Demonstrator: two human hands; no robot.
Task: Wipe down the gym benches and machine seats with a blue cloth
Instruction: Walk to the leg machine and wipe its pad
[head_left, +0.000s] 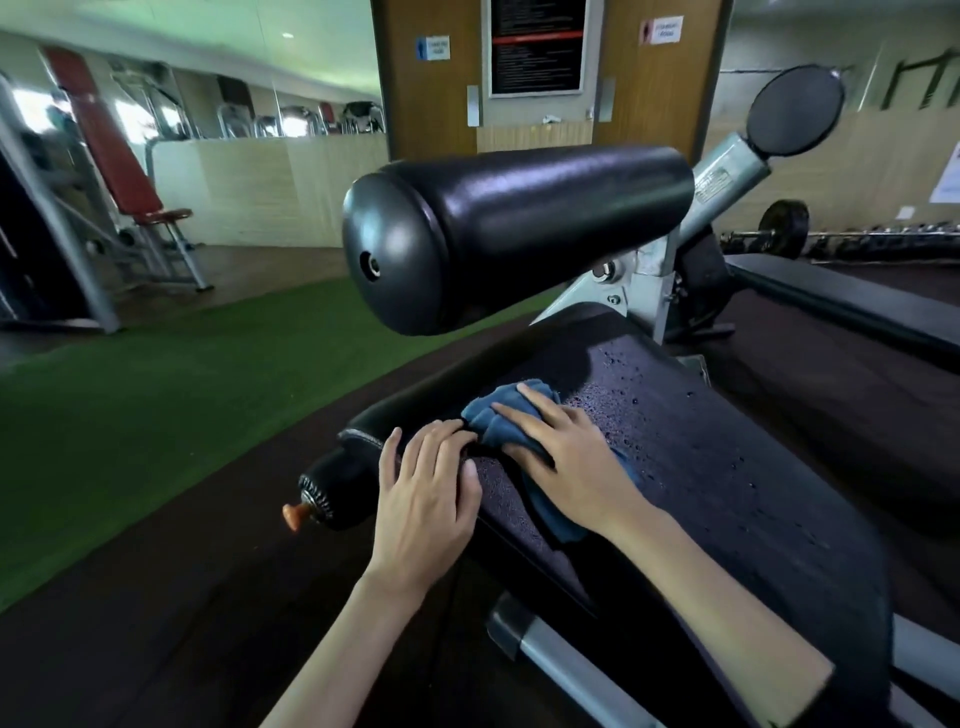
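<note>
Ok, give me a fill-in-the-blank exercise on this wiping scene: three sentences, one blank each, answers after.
1. The right hand presses a ____ cloth flat on the bench pad.
2. The black bottle held by the left hand has an ____ nozzle.
3. The turf on the floor left of the bench is ____.

Missing words: blue; orange; green.

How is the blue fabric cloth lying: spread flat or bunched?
Bunched: the blue fabric cloth shows crumpled folds under the right hand on the dark padded seat.
</note>
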